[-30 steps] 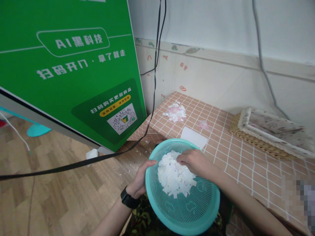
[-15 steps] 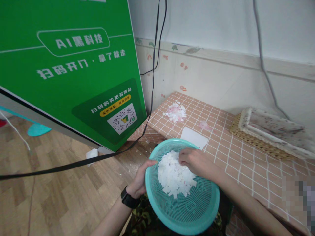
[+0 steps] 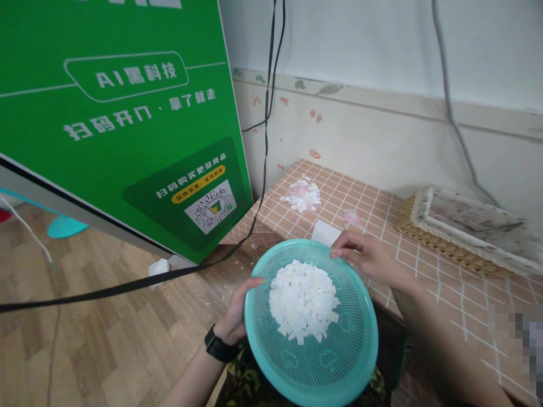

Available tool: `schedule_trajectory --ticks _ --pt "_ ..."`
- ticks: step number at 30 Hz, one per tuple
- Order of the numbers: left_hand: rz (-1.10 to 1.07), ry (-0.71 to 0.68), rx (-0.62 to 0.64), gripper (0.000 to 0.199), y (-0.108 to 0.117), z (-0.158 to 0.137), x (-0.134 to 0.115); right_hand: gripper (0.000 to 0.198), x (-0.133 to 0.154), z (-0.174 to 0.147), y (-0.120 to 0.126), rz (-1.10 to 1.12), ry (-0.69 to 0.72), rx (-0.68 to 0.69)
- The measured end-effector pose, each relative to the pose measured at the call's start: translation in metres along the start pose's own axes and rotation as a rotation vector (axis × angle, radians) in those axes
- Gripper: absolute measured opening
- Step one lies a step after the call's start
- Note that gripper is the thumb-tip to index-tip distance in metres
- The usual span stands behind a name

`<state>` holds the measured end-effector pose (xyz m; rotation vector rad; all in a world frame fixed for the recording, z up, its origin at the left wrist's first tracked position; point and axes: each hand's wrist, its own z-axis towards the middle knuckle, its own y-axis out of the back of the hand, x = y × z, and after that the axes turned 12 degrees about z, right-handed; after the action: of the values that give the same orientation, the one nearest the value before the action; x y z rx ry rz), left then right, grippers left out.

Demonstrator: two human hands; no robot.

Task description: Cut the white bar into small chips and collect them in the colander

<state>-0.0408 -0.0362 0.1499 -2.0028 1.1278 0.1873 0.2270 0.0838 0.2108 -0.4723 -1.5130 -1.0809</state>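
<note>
A turquoise plastic colander (image 3: 311, 370) sits tilted over my lap, with a heap of white paper scraps (image 3: 303, 299) inside. My left hand (image 3: 240, 308), with a black watch on its wrist, grips the left rim, thumb over the edge and fingers hidden below. At the far right rim, my right hand (image 3: 358, 254) has its fingers drawn together in a pinch. Whatever lies between those fingertips is too small to make out. A white sheet (image 3: 326, 232) lies on the table just behind the colander, partly covered by my right hand.
White and pinkish paper scraps (image 3: 302, 195) lie on the checked tablecloth (image 3: 365, 195), with a smaller pink patch (image 3: 352, 217) nearby. At right stands a lined wicker basket (image 3: 458, 243). A green cabinet (image 3: 127, 152) rises at left, and a black strap (image 3: 190, 274) crosses in front.
My right hand has left the paper heap and moved right to the colander's far rim. The colander has shifted slightly left, still gripped by my left hand.
</note>
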Motion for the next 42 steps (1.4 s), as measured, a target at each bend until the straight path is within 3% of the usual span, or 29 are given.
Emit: schedule_trajectory --ticks 4,13,22,33,42 --pt "-0.013 0.008 -0.019 0.021 0.002 0.001 -0.001 0.02 -0.012 0.008 0.02 0.21 -0.049 -0.144" --pt "0.048 0.016 -0.019 0.022 -0.016 0.007 0.001 0.021 -0.007 0.01 -0.01 0.608 -0.296 -0.113" --pt "0.06 0.024 -0.026 0.022 -0.02 0.011 0.004 0.025 -0.006 0.008 -0.011 0.578 -0.406 -0.045" --pt "0.037 0.019 -0.012 0.022 -0.02 0.007 0.001 0.026 -0.006 0.006 -0.009 0.528 -0.383 -0.055" --pt "0.042 0.025 -0.006 0.022 -0.02 0.008 0.001 0.026 -0.009 0.005 -0.011 0.617 -0.428 -0.018"
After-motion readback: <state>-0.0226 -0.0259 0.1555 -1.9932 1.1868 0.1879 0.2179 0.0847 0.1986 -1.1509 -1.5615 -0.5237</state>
